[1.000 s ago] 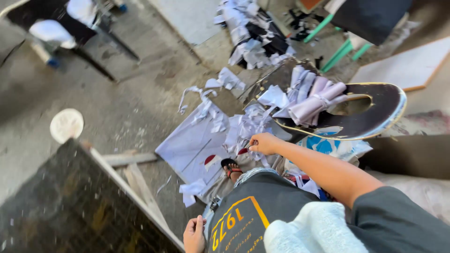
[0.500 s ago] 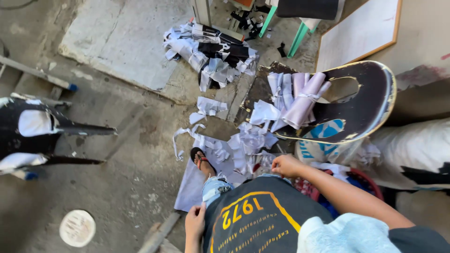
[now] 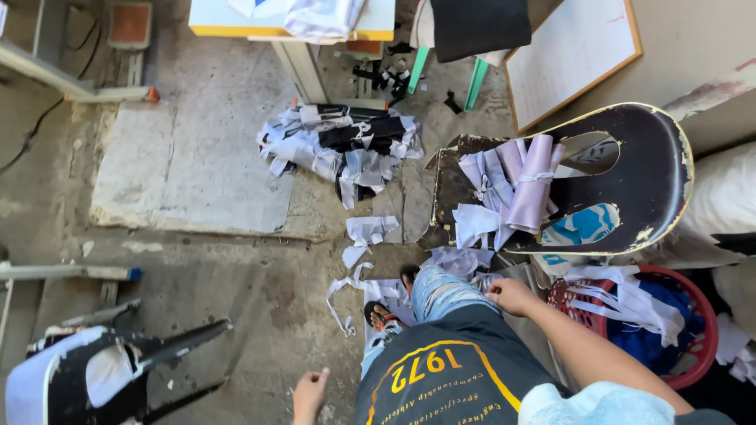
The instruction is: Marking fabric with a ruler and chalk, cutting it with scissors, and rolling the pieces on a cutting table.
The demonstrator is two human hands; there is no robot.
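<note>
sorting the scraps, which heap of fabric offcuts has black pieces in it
The heap of offcuts on the floor by the table leg; the chair's rolls are only lilac and white.

I see a rough sewing or garment workshop: fabric offcuts (image 3: 339, 145) heaped on bare concrete well ahead of my right hand (image 3: 510, 296), rolled cloth (image 3: 529, 189) on a worn chair (image 3: 630, 181) just beyond it, a red scrap basket (image 3: 693, 315) beside it.

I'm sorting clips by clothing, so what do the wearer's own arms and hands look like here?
Both hands are bare: no gloves, rings or watch show. The right hand leads to a bare forearm, with a light blue sleeve starting at the upper arm. Of the left hand only the hand itself shows, so its sleeve is out of view.
</note>
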